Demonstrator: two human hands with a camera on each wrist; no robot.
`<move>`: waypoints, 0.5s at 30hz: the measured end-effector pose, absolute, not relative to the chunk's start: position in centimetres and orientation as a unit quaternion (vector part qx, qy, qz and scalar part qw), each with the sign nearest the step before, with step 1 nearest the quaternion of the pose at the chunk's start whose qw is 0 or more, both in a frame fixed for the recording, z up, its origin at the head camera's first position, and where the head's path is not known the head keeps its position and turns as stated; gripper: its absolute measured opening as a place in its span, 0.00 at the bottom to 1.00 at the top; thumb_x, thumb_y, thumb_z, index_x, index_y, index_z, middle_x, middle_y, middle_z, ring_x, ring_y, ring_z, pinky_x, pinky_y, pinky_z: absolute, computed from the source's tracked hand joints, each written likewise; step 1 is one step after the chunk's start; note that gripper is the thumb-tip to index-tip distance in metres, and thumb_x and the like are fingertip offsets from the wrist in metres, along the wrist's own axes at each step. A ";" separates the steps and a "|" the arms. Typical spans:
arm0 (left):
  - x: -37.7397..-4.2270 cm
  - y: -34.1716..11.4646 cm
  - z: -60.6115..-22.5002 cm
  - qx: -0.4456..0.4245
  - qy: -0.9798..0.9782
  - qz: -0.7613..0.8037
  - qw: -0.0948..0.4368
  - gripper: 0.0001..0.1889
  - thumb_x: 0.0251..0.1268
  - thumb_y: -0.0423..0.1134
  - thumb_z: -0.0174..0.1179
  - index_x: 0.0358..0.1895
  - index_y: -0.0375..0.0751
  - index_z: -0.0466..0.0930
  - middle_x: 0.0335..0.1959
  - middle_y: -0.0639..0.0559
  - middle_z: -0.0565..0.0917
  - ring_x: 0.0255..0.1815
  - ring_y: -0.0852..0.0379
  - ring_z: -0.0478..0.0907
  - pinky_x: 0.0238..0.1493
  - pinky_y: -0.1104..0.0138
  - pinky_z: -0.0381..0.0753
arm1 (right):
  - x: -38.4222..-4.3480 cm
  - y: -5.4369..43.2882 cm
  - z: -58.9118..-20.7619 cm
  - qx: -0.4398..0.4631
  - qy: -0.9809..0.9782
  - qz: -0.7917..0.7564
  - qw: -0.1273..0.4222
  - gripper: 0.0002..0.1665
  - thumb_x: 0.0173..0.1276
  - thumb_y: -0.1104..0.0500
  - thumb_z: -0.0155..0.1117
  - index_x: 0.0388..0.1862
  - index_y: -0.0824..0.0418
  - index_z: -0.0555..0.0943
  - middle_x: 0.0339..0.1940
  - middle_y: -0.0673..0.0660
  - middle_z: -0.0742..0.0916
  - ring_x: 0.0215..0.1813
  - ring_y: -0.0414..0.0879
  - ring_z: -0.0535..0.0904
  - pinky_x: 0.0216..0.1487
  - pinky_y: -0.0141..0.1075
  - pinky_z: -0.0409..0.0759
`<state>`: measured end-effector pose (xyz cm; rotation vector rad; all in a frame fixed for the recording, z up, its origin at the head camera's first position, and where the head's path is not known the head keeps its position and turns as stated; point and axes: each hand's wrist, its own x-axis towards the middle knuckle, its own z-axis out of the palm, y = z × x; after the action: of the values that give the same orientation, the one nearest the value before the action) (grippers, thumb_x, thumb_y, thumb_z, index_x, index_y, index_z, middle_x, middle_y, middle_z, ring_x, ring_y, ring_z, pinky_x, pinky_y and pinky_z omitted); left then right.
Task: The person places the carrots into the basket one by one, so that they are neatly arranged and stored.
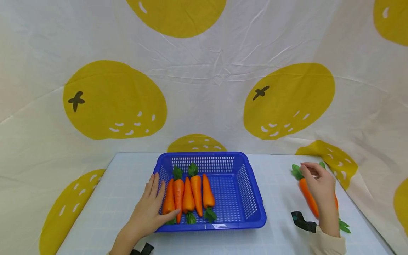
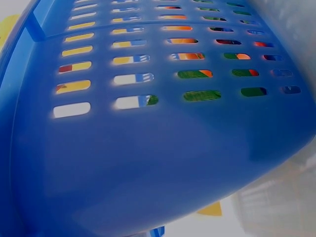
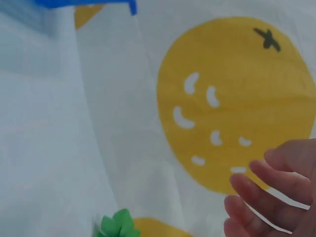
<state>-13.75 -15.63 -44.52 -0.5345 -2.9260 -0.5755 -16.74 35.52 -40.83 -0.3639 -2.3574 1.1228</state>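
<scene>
A blue plastic basket (image 1: 234,225) with slotted walls holds several orange carrots (image 1: 208,194) with green tops, lying side by side in its left half. My left hand (image 1: 148,210) rests with straight, spread fingers over the basket's left side. In the left wrist view the basket's wall (image 2: 148,158) fills most of the picture. Over at the right, my right hand (image 1: 320,184) hovers above two more carrots; one (image 1: 308,197) lies beside it, the other is mostly hidden. The right wrist view shows its fingers (image 3: 266,195) loosely bent with nothing between them, and a leafy top (image 3: 118,224) below.
All stands on a pale table (image 1: 127,170). Behind it hangs a white cloth (image 1: 204,99) printed with big yellow fruit. A black strap-like device (image 1: 302,222) sits at the right wrist.
</scene>
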 end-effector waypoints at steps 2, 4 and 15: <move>-13.8 -15.6 -44.5 -0.177 -0.964 -0.189 0.058 0.56 0.58 0.74 0.56 0.73 0.25 0.61 0.80 0.32 0.39 0.80 0.38 0.32 0.72 0.39 0.51 | -17.0 36.2 -41.5 -0.174 -0.875 0.378 0.246 0.19 0.75 0.51 0.56 0.53 0.63 0.83 0.44 0.55 0.84 0.41 0.38 0.73 0.36 0.21 0.70; -13.7 -15.7 -44.5 -0.177 -0.964 -0.190 0.060 0.56 0.58 0.74 0.57 0.72 0.25 0.61 0.80 0.31 0.40 0.80 0.38 0.32 0.72 0.39 0.51 | -17.2 36.9 -42.2 -0.205 -0.878 0.362 0.237 0.21 0.75 0.52 0.55 0.55 0.64 0.82 0.48 0.59 0.82 0.45 0.44 0.72 0.36 0.24 0.69; -13.7 -15.6 -44.3 -0.180 -0.962 -0.196 0.062 0.55 0.58 0.72 0.59 0.72 0.24 0.60 0.79 0.31 0.40 0.80 0.37 0.32 0.72 0.39 0.51 | -17.5 39.4 -45.3 -0.289 -0.867 0.367 0.171 0.30 0.74 0.51 0.54 0.65 0.71 0.73 0.58 0.73 0.73 0.60 0.66 0.64 0.49 0.51 0.71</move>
<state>-13.68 -15.62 -44.30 -0.5447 -2.9088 -0.5914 -17.55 39.42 -45.28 -0.8214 -2.4635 1.0437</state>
